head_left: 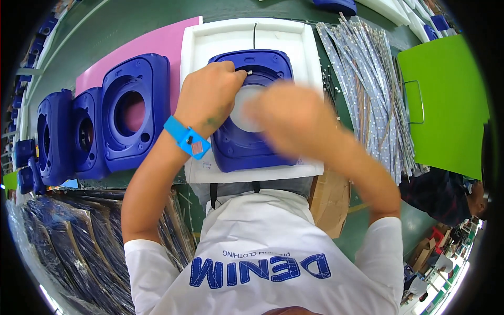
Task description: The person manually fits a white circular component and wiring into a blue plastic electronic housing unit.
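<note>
A blue plastic housing (pixel 231 149) with a round central opening lies in a white foam tray (pixel 310 100) in front of me. My left hand (pixel 212 94), with a light-blue band (pixel 186 137) on its wrist, is closed at the upper rim of the opening. A small silvery end (pixel 249 72) shows at its fingertips; what it belongs to is hidden. My right hand (pixel 294 115) is over the right side of the housing, smeared by motion, so its fingers and anything in them cannot be made out. A pale round area (pixel 244 107) shows within the opening.
Several similar blue housings (pixel 157 105) stand at the left, partly before a pink sheet (pixel 178 47). LED strips (pixel 367 79) are heaped right of the tray, beside a green panel (pixel 446 105). Plastic-wrapped goods (pixel 79 236) lie at lower left. A person (pixel 441 199) is at the far right.
</note>
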Available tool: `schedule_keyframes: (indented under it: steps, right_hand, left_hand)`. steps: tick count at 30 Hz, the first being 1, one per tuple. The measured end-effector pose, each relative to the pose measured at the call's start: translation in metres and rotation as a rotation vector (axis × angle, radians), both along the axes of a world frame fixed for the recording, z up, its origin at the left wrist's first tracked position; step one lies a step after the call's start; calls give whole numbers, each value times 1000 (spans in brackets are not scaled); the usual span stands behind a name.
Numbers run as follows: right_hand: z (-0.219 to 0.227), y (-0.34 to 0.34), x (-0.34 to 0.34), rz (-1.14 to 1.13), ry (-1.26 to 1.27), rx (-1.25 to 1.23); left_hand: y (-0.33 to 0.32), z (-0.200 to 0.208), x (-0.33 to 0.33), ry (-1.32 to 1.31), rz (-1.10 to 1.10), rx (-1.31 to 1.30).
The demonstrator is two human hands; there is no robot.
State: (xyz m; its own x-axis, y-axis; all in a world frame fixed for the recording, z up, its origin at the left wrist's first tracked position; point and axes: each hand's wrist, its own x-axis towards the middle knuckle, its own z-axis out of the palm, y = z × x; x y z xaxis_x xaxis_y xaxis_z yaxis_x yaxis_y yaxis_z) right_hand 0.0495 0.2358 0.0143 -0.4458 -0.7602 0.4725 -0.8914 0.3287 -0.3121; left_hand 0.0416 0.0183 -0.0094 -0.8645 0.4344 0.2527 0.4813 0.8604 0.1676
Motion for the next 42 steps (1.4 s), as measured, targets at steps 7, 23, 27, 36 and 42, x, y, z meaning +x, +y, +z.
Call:
schedule_keyframes:
  steps: [7,23,27,36,42]
  right_hand:
    - [-76,-111,141,329,-40,-143]
    - [-35,4,124,268,-692,-643]
    - [-32,44,125,170,-966,-696]
    - [-37,58,114,-245,-1235,-1191]
    - [-41,50,79,-410,-1107,-1362]
  left_hand:
    - [7,10,-12,-80,-43,-112]
    - [4,13,-22,-198,33,59]
    - [16,-7,-8,70,103,41]
    - [24,-15,-11,224,40,171]
    - [21,-21,-16,255,-9,219]
